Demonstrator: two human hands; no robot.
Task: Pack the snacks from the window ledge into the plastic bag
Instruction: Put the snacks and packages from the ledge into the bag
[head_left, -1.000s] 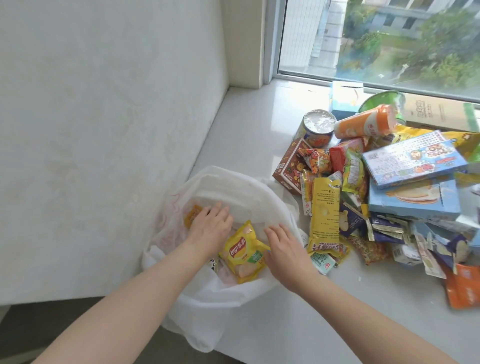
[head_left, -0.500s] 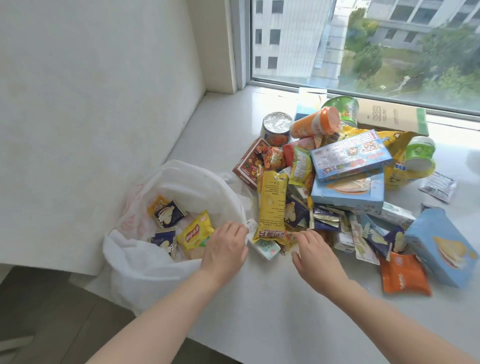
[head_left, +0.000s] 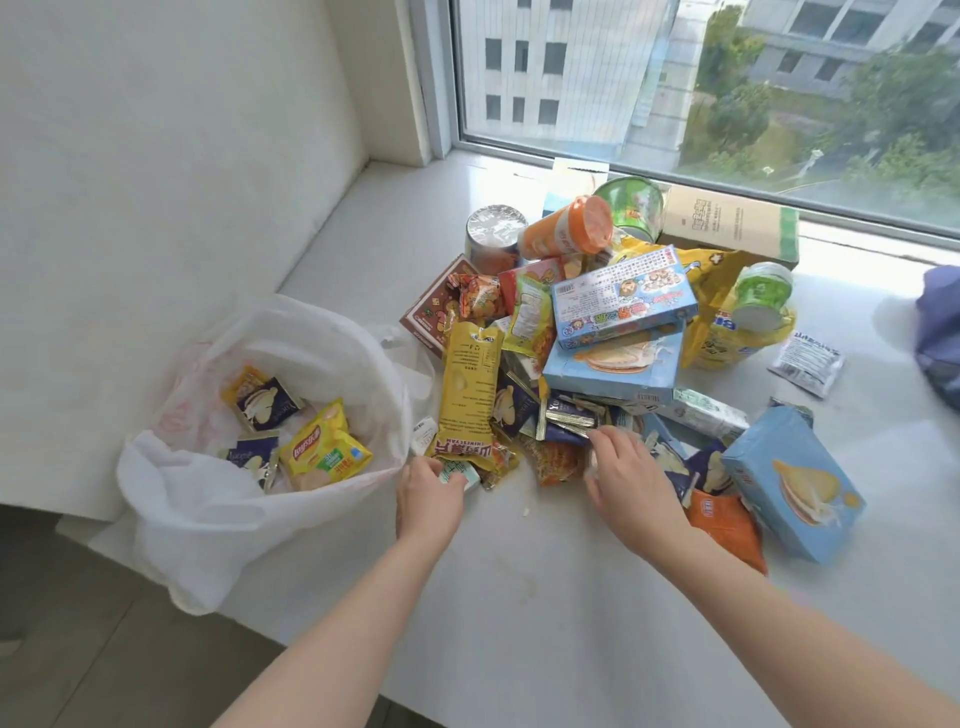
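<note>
Gaping at nine o'clock of the snack pile (head_left: 613, 364), the translucent white plastic bag (head_left: 208, 519) is holding a yellow crisp packet (head_left: 324, 454). The left hand (head_left: 428, 501) is pinching a small white packet (head_left: 460, 474); the right hand (head_left: 631, 483), fingers loosely apart, is touching dark sachets (head_left: 566, 418).

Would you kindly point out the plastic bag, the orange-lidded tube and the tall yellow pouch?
plastic bag (head_left: 208, 525): head view, on its front wall.
orange-lidded tube (head_left: 556, 236): head view, on its body.
tall yellow pouch (head_left: 470, 387): head view, on its printed middle.
</note>
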